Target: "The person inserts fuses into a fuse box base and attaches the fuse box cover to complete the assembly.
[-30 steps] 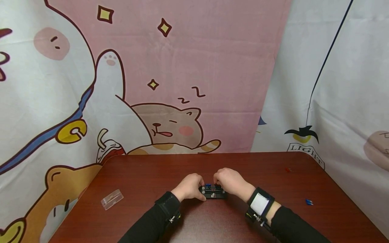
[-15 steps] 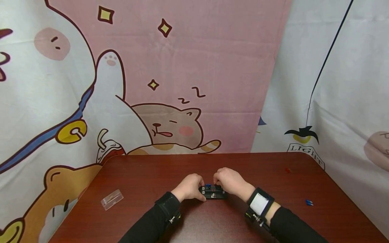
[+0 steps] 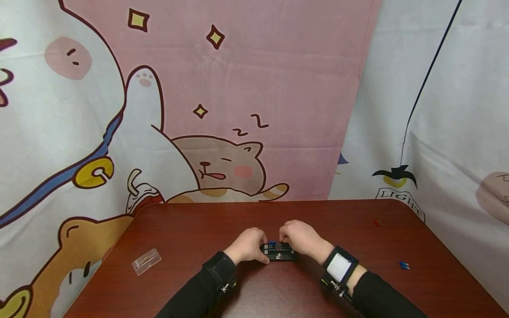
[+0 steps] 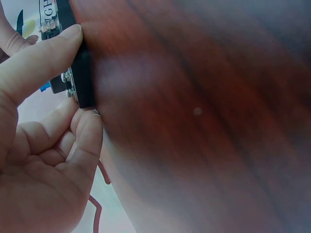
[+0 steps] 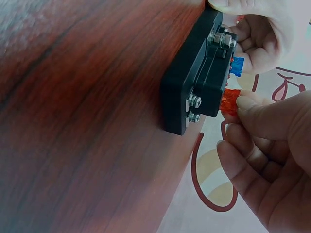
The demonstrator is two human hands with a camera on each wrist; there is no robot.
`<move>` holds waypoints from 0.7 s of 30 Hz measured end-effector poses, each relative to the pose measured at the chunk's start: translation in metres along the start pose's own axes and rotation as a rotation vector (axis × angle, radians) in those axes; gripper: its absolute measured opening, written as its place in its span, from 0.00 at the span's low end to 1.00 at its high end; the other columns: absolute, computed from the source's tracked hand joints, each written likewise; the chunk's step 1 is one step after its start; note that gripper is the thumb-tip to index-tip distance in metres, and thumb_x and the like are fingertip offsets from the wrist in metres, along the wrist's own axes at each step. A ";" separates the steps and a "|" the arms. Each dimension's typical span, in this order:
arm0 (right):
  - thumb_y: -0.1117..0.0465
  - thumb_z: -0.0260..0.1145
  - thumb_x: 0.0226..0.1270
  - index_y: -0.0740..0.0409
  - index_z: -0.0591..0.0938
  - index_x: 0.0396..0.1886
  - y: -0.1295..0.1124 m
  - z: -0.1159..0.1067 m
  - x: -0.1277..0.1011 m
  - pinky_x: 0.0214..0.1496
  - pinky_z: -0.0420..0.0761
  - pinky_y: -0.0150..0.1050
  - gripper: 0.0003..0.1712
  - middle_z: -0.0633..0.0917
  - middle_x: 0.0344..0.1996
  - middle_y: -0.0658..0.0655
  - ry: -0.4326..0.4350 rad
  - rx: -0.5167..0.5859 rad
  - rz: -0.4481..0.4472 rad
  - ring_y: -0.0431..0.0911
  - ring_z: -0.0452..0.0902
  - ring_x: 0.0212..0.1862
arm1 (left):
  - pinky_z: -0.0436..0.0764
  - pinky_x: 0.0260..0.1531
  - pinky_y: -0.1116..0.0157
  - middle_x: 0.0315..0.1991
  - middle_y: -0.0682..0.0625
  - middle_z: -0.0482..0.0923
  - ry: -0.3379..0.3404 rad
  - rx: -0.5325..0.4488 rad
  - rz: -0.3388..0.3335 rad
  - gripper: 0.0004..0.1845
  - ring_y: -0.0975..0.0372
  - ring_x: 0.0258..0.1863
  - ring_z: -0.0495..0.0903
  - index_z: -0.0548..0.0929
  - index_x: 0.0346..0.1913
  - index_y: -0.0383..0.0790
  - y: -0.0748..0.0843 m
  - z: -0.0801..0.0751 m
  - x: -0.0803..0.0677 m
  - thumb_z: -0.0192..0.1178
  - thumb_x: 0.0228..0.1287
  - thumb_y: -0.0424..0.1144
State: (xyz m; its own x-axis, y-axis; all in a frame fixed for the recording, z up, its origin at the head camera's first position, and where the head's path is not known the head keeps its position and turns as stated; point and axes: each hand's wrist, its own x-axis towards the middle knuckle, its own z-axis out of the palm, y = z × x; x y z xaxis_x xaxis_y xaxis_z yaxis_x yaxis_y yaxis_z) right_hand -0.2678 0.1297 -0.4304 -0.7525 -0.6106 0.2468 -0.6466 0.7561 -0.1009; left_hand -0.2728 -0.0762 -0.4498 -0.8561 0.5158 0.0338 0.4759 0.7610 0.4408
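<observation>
A black fuse block [image 3: 279, 255] with metal screw terminals sits on the table between both hands. My left hand [image 3: 246, 245] grips its left end, thumb on the near side and fingers at the far side. In the right wrist view, a blue blade fuse [image 5: 236, 66] stands in the block [image 5: 192, 77]. Nearer that camera, my right hand [image 5: 277, 141] pinches an orange-red blade fuse [image 5: 230, 101] between thumb and fingers, right at the block's top. From the head view, my right hand [image 3: 305, 238] hides this fuse.
A clear plastic cover [image 3: 146, 262] lies on the table's left side. Small blue fuses [image 3: 404, 265] lie to the right, and small red pieces [image 3: 377, 223] farther back. A cartoon-printed cloth [image 3: 254, 88] hangs behind the brown table [image 3: 318, 291].
</observation>
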 end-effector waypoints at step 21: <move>0.69 0.75 0.54 0.48 0.84 0.23 0.004 0.005 -0.001 0.32 0.78 0.37 0.12 0.78 0.23 0.45 0.052 -0.002 -0.033 0.41 0.75 0.31 | 0.74 0.34 0.68 0.29 0.56 0.75 0.015 0.018 0.030 0.23 0.67 0.29 0.71 0.83 0.32 0.41 -0.003 0.003 0.001 0.84 0.34 0.45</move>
State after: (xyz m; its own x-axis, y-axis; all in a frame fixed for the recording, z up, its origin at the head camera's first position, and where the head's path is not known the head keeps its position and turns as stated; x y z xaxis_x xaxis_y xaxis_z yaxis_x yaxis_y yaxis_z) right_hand -0.2701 0.1320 -0.4359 -0.7235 -0.6220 0.2994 -0.6704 0.7365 -0.0900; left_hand -0.2745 -0.0770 -0.4537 -0.8439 0.5331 0.0603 0.5052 0.7519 0.4235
